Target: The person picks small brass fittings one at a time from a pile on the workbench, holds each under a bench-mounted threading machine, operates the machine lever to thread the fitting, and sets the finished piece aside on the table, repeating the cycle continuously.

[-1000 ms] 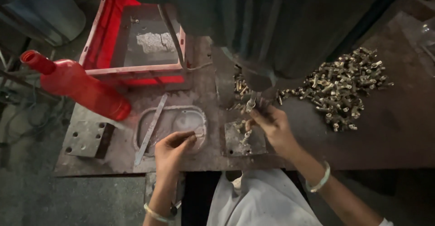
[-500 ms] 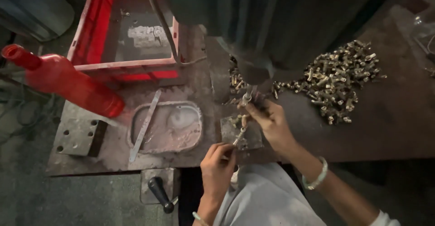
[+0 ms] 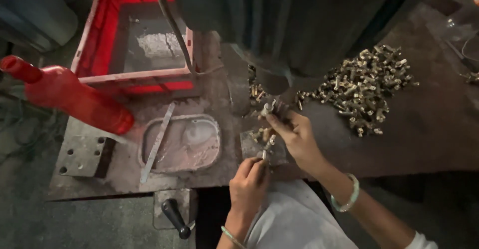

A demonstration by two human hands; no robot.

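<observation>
While both hands meet at the near edge of the worktop (image 3: 409, 144), the scene reads as follows, with clock directions taken from the middle of the view.

Right hand: the right hand (image 3: 294, 136), at about 4 o'clock, is closed to a pinch on a small brass fitting (image 3: 266, 110) held up under the dark machine body (image 3: 299, 24).

Left hand: the left hand (image 3: 249, 181), at 6 o'clock, has its fingertips closed on a thin metal piece (image 3: 267, 146) that points up toward the right hand; whether it is one part or two I cannot tell.

Loose stock: a pile of brass parts (image 3: 366, 87) lies at 2 o'clock, well apart from the hands; a few more lie just beside the right hand.

Around: a shallow metal tray (image 3: 212, 151) with a flat strip (image 3: 157, 144) laid across it sits at 8 o'clock; a red box (image 3: 100, 44) at 11 o'clock; a red lever handle (image 3: 70, 97) at 9 o'clock.

Doing it well: judging by the pinch grips, steady wrists and fingers clear of the machine's underside matter most.
</observation>
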